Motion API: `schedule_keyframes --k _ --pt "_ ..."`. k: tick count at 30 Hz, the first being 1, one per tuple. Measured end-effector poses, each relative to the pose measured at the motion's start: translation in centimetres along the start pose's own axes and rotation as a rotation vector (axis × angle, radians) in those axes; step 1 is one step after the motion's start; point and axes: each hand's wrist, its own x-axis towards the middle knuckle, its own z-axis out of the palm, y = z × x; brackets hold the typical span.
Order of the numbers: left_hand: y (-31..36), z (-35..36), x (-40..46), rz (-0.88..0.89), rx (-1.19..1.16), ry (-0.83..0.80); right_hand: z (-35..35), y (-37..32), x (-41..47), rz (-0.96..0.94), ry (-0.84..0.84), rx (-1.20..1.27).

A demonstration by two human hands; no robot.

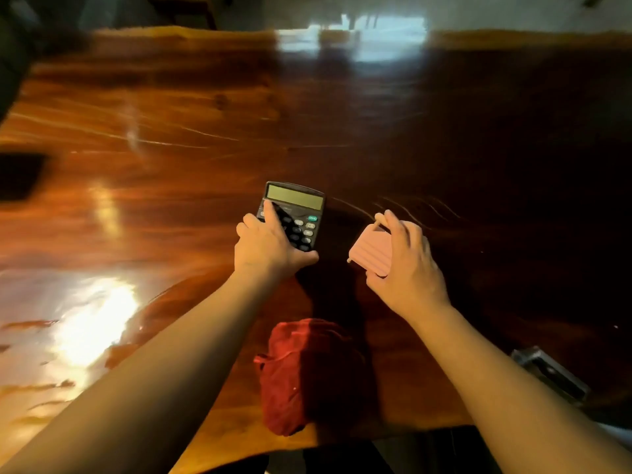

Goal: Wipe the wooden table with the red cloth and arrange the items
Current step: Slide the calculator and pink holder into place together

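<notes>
A glossy wooden table (178, 138) fills the view. My left hand (265, 246) grips a black calculator (297, 206) at mid-table, thumb under its near edge and a finger across the keys. Just to the right, my right hand (407, 265) holds a small pink ribbed case (371, 249) tilted above the tabletop. The red cloth (304, 374) lies bunched on the table near the front edge, between my forearms, with neither hand touching it.
A dark flat object (20, 176) lies at the table's left edge. A metallic object (550, 374) sits at the near right edge. Bright glare patches lie on the left front and far middle of the tabletop.
</notes>
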Motion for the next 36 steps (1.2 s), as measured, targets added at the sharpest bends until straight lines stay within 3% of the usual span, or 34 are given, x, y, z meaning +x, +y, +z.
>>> schedule_keyframes --k 8,17,36 --pt "-11.1 -3.8 1.5 -0.227 -0.091 0.073 3.2 -11.1 4.2 -0.215 -0.133 0.022" --pt "-16.7 -4.5 3.0 -0.36 -0.079 0.138 7.0 -18.6 7.8 -0.351 -0.251 0.027" --pt "-19.5 -3.0 2.5 -0.364 0.003 0.086 9.5 -20.6 7.9 -0.483 -0.275 -0.025"
